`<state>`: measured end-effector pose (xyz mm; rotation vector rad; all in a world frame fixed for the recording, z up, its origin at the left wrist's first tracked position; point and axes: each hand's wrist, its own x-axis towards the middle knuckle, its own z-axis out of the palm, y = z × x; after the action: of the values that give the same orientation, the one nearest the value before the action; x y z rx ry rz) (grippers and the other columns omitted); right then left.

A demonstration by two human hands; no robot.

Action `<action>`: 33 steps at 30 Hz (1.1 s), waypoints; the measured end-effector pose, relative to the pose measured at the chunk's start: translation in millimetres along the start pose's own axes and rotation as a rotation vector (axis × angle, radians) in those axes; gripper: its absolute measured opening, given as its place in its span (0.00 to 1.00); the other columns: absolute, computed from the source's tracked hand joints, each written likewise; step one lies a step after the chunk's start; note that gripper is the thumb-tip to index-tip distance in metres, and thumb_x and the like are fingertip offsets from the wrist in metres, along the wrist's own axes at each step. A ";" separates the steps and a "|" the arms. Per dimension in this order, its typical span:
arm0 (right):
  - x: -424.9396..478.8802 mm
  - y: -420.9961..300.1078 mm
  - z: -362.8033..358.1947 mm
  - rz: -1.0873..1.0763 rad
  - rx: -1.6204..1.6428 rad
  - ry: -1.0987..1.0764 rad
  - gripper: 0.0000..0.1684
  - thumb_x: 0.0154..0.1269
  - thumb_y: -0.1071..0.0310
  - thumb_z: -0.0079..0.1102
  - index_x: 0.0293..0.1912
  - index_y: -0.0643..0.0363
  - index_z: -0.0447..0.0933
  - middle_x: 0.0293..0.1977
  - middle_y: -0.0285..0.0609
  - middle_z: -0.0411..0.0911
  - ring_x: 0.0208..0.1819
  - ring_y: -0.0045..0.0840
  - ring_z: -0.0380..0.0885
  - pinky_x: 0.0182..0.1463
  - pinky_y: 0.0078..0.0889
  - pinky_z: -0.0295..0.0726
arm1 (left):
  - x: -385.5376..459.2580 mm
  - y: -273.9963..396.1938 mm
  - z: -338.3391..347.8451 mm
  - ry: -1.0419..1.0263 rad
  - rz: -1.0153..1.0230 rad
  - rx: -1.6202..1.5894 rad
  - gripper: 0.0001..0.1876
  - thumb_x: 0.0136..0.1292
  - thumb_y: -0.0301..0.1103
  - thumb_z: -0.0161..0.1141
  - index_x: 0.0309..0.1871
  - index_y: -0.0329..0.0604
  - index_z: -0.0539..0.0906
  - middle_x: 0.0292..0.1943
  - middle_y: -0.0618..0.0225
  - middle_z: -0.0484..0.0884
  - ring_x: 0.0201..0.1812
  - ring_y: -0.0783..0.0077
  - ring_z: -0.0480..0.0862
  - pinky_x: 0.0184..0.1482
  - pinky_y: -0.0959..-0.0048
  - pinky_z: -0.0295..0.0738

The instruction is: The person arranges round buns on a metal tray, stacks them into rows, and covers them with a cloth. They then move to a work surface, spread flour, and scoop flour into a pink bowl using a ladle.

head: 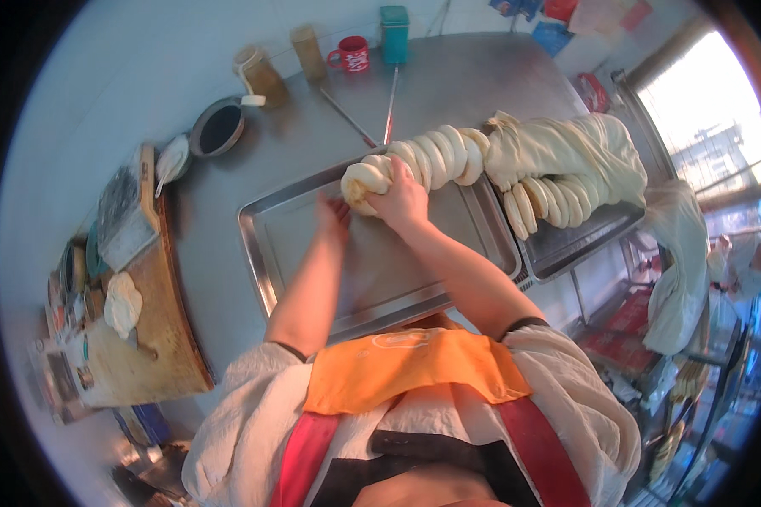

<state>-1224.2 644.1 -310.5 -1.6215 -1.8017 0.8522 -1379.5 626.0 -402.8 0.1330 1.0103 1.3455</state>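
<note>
Several round, pale flatbreads or dough discs (435, 154) stand on edge in a leaning row along the far side of a steel tray (380, 253). My right hand (401, 195) grips the disc at the row's left end, which shows a browned patch on its face. Just left of that disc is my left hand (335, 215), blurred, its fingers apart and nothing visible in it. In a darker tray (564, 253) to the right, more discs (555, 201) stand in a row, partly hidden under a cream cloth (561, 149).
Metal tongs (388, 114) lie behind the tray. Along the wall stand a red mug (353, 54), a teal container (394, 35), tan canisters (263, 75) and a dark-filled bowl (219, 128). A wooden board (158, 348) with dough (123, 304) is at left.
</note>
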 end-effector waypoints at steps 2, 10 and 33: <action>-2.2 4.9 24.8 -0.124 0.010 0.185 0.51 0.47 0.59 0.73 0.68 0.60 0.58 0.56 0.55 0.73 0.59 0.46 0.73 0.60 0.43 0.74 | -0.9 -8.7 -15.2 0.303 0.159 0.208 0.35 0.72 0.57 0.49 0.71 0.41 0.60 0.67 0.59 0.68 0.66 0.61 0.70 0.67 0.64 0.63; -46.2 73.4 12.0 -0.187 -0.055 0.171 0.19 0.51 0.70 0.66 0.44 0.61 0.77 0.44 0.47 0.77 0.49 0.44 0.75 0.53 0.42 0.75 | -29.7 -10.2 34.5 -0.236 0.595 0.845 0.52 0.45 0.30 0.79 0.71 0.34 0.56 0.65 0.49 0.66 0.64 0.56 0.70 0.65 0.63 0.66; -42.4 176.4 -202.4 0.057 0.211 0.825 0.18 0.56 0.77 0.62 0.49 0.62 0.80 0.45 0.49 0.80 0.47 0.39 0.80 0.53 0.35 0.79 | -54.8 -13.6 58.7 0.283 1.138 1.278 0.50 0.59 0.45 0.71 0.76 0.34 0.51 0.72 0.48 0.59 0.74 0.52 0.59 0.74 0.58 0.53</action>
<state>-952.8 630.8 -316.9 -1.5626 -1.0525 0.2901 -1324.4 602.5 -347.6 1.7167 2.0712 1.4489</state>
